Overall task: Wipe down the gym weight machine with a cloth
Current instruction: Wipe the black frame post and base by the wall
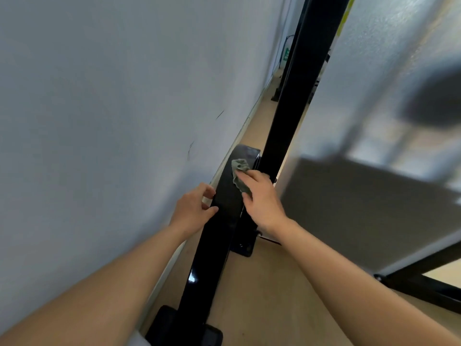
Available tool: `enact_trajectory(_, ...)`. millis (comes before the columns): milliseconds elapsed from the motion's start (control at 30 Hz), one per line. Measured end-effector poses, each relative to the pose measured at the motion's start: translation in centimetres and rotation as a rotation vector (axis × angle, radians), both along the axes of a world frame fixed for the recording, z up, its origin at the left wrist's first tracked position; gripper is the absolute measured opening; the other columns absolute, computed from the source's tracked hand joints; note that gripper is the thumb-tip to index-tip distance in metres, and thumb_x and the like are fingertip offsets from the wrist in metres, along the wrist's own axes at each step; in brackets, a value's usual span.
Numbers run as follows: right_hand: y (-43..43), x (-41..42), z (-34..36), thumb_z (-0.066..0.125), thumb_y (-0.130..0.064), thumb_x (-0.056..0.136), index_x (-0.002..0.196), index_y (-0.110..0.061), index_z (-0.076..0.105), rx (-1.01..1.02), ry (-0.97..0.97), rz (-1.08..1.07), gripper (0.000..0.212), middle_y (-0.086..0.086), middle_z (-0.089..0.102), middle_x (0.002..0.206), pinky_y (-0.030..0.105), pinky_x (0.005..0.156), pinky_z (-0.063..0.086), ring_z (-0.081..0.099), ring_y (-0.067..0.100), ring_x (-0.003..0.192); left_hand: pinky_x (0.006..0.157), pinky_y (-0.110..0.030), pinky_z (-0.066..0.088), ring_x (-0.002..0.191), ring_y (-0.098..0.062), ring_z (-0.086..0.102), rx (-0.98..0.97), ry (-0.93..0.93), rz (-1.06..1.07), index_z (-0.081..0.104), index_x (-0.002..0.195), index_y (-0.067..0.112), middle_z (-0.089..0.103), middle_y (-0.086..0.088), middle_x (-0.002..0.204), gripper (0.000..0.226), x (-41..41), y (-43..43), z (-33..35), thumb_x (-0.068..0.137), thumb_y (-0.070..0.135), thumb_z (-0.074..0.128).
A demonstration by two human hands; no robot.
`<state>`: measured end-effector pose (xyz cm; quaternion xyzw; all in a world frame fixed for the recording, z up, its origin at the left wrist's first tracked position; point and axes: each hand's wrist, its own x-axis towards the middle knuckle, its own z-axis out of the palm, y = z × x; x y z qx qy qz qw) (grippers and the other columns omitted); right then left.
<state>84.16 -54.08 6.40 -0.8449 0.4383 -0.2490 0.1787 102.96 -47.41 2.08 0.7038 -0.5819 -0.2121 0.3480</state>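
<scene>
Fingers (257, 174) of the right hand (262, 201) press flat on the cloth (238, 181) beside the post (284, 121), left hand (192, 208) gripping the bar (219, 233) near it; wiping looks underway, much seemingly left.

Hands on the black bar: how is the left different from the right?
The left hand curls its fingers round the edge of the black bar, with no cloth; the right hand lies flatter, pressing a grey-green cloth onto the bar. The left hand is nearer the wall. Both are bare and touch the bar.
</scene>
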Motion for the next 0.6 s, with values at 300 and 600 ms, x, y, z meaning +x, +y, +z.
enact_trajectory(300,1.2,1.1,-3.5,0.069,0.000,0.083,0.132,-0.023,0.065,-0.355,0.295,0.230,0.054,-0.001,0.056,0.145,0.044,0.105,0.045,0.047,0.030,0.128,0.075,-0.030,0.055,0.081,-0.007,0.061,-0.193,0.045,0.138,0.056,0.105,0.027,0.063,0.007,0.102,0.022,0.0,-0.2,1.3,0.089,0.020,0.069)
enact_trajectory(600,2.1,-0.9,-4.6,0.068,0.011,0.072,0.092,-0.017,0.078,-0.157,0.301,0.392,0.035,-0.002,0.071,0.109,0.037,0.086,0.056,0.057,0.021,0.111,0.072,-0.036,0.051,0.081,-0.016,0.054,-0.017,-0.329,-0.246,0.062,0.091,0.021,0.056,0.006,0.094,0.013,0.2,0.3,-0.3,0.084,0.027,0.072)
